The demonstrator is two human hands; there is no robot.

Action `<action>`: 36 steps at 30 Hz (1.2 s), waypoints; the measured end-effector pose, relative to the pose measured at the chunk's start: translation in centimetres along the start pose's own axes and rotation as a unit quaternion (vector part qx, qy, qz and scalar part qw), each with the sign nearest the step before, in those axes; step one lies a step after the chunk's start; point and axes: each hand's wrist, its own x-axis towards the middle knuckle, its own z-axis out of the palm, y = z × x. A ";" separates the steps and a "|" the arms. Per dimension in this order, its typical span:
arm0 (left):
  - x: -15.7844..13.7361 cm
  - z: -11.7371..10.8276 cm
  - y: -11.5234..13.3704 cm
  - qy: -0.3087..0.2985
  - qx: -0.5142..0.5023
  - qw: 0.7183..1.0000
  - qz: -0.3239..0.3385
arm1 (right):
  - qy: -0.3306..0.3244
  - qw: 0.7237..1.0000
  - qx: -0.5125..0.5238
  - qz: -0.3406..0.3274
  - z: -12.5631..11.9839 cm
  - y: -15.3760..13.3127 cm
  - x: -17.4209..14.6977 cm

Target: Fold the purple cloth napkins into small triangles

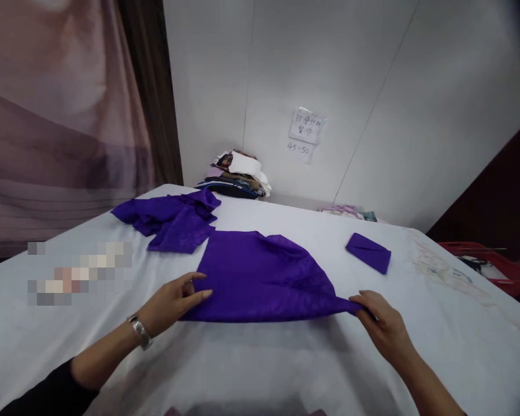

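A shiny purple cloth [251,277] spreads across the middle of the white-covered table, its near edge pulled fairly straight between my hands. My left hand [169,303] grips its left side, thumb and index finger over the fabric and the other fingers mostly hidden. At the opposite end, my right hand [379,320] pinches the gathered right corner. The right half of the cloth is puckered, while the left half lies smoother. Beyond it to the left is a crumpled heap of purple cloths [173,219]. A flat, folded purple cloth [368,252] rests apart at the right.
A stack of mixed fabrics [236,176] stands by the wall, below and left of a handwritten paper sign [307,127]. Pink cloth [342,211] lies at the table's back edge. A red basket [498,268] is at the right, and a blurred-out patch [80,274] at the left.
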 end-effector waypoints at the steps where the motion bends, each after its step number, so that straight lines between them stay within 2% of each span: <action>1: -0.2 0.0 -0.6 0.005 0.015 1.000 -0.007 | -0.022 1.000 0.010 0.009 -0.4 -0.5 0.1; 7: -0.8 2.2 -4.3 0.006 0.018 1.000 0.013 | -0.132 0.986 0.062 0.082 -0.5 -1.4 0.9; 10: -1.0 3.0 -4.9 -0.037 0.039 0.999 0.002 | -0.170 0.977 0.079 0.097 -0.4 -0.9 1.9; 12: -1.0 3.4 -5.0 -0.067 0.060 0.996 -0.004 | -0.181 0.974 0.091 0.104 -0.3 -0.5 2.8; 16: -0.5 3.8 -5.1 -0.092 0.100 0.991 0.015 | -0.161 0.974 0.113 0.116 0.5 0.7 4.3; 19: 1.8 2.4 -4.5 -0.078 0.122 0.987 0.064 | -0.168 0.971 0.116 0.120 1.8 2.5 6.0; 21: 4.7 0.2 -2.9 -0.034 0.131 0.987 0.088 | -0.187 0.968 0.107 0.127 2.9 4.3 8.0; 23: 8.1 -3.0 -0.1 0.015 0.178 0.980 0.092 | -0.193 0.966 0.089 0.148 3.8 6.0 11.1; 25: 11.1 -6.6 3.9 0.122 0.236 0.958 0.109 | -0.151 0.972 0.058 0.169 3.7 7.0 15.0; 27: 13.0 -10.1 8.6 0.228 0.236 0.926 0.185 | -0.009 0.987 0.029 0.160 2.1 7.0 19.1; 28: 13.4 -11.6 10.9 0.284 0.210 0.910 0.218 | 0.096 0.985 0.019 0.144 0.9 6.6 20.9; 29: 13.3 -13.0 13.0 0.330 0.171 0.893 0.253 | 0.196 0.971 0.007 0.132 -0.6 5.9 22.3; 31: 12.2 -15.1 16.2 0.394 0.076 0.868 0.293 | 0.282 0.952 -0.007 0.120 -3.8 4.2 23.6; 33: 10.3 -16.1 17.6 0.399 -0.022 0.862 0.311 | 0.345 0.934 -0.022 0.090 -6.5 2.3 22.9; 35: 8.1 -16.1 17.0 0.378 -0.078 0.866 0.318 | 0.368 0.927 -0.050 0.049 -8.1 0.6 20.5; 36: 7.1 -15.8 16.1 0.371 -0.088 0.870 0.314 | 0.359 0.930 -0.068 0.035 -8.5 0.0 19.0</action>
